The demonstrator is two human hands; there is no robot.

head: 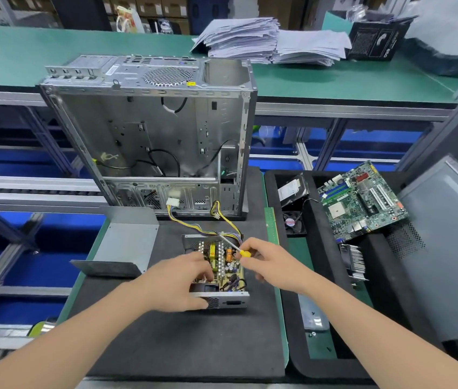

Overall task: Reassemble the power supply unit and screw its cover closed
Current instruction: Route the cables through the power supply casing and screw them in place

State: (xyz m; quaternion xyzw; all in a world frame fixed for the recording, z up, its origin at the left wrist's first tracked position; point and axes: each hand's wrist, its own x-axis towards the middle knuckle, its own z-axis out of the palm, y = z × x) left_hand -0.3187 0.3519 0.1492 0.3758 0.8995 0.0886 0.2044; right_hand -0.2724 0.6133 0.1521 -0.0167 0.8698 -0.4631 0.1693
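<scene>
Two hands work — left hand (183,284) grips the power supply unit (216,273) at nine o'clock, right hand (274,265) pinches a screwdriver (244,252) — better hold its stiff casing (229,300), board (223,262) looks fragile

The power supply unit (223,272) sits on the mat (166,346) before me, its cover (126,242) to the left, the computer case (149,130) behind. My left hand (177,282) grips the unit's left side; my right hand (272,265) holds a screwdriver (244,253) above it. A motherboard (362,204) lies in the tray (331,367) rightward.
</scene>
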